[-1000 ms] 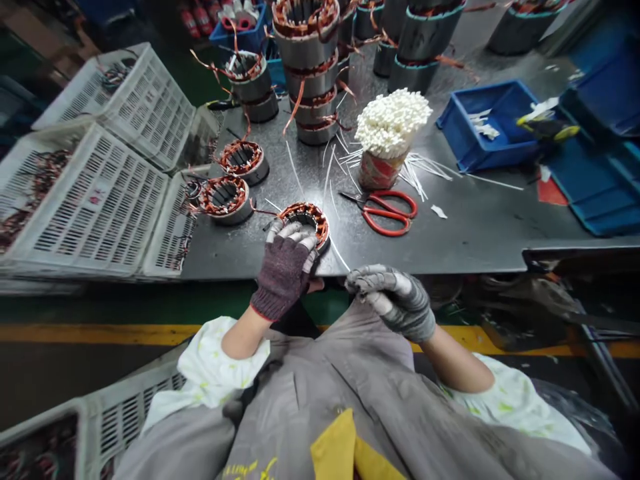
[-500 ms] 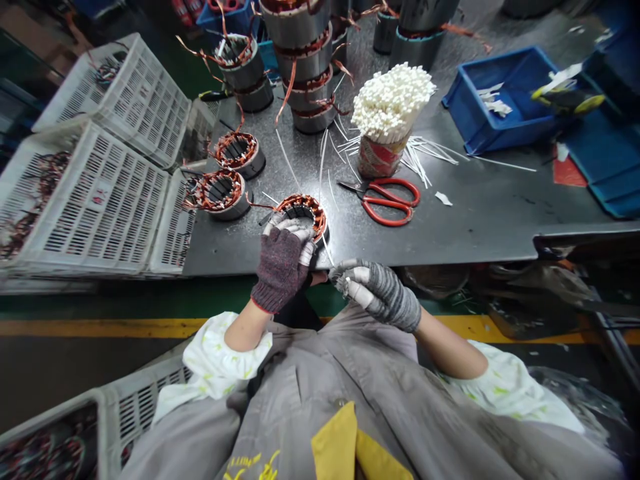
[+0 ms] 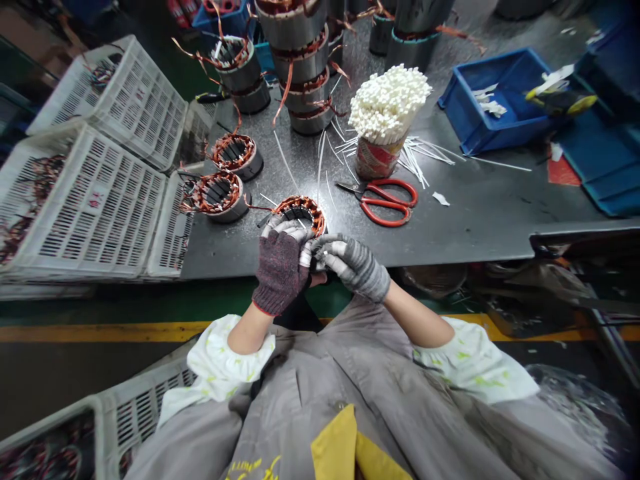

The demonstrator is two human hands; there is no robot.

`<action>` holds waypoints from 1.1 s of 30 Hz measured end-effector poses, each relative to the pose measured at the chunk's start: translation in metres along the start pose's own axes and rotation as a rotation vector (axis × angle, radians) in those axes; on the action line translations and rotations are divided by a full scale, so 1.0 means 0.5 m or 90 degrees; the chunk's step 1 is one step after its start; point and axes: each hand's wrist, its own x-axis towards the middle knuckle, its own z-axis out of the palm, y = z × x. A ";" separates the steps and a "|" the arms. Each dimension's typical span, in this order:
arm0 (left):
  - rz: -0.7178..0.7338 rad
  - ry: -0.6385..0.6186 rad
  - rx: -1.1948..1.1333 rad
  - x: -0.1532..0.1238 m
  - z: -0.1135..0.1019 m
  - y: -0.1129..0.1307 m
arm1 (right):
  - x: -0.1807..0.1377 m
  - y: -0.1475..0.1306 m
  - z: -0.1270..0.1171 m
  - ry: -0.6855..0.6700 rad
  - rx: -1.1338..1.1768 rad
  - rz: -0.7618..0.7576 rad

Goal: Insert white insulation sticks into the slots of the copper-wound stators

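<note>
A motor stator (image 3: 302,211) with copper windings sits at the near edge of the metal table (image 3: 475,213). My left hand (image 3: 281,264), in a dark knit glove, is curled over its near rim and grips it. My right hand (image 3: 350,261), in a grey glove, is closed just right of the left hand and touches the stator's near side. What its fingers pinch is hidden. Thin white strips lie on the table beyond the stator.
Two more stators (image 3: 220,193) lie left of it, and taller stacked stators (image 3: 300,60) stand behind. A cup of white sticks (image 3: 387,120), red scissors (image 3: 387,200) and a blue tray (image 3: 500,100) are to the right. White crates (image 3: 95,200) stand at left.
My right hand has moved left from the table edge to the stator, beside the left hand. The left hand has stayed on the stator.
</note>
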 end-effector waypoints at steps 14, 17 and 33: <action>-0.086 0.113 -0.079 0.017 0.008 0.032 | 0.027 -0.035 0.008 0.144 0.242 0.312; -0.087 0.077 -0.065 0.014 0.003 0.033 | 0.037 -0.025 0.012 0.152 0.143 0.279; -0.057 0.066 -0.056 0.013 -0.007 0.031 | 0.043 0.006 -0.004 0.076 -0.055 0.156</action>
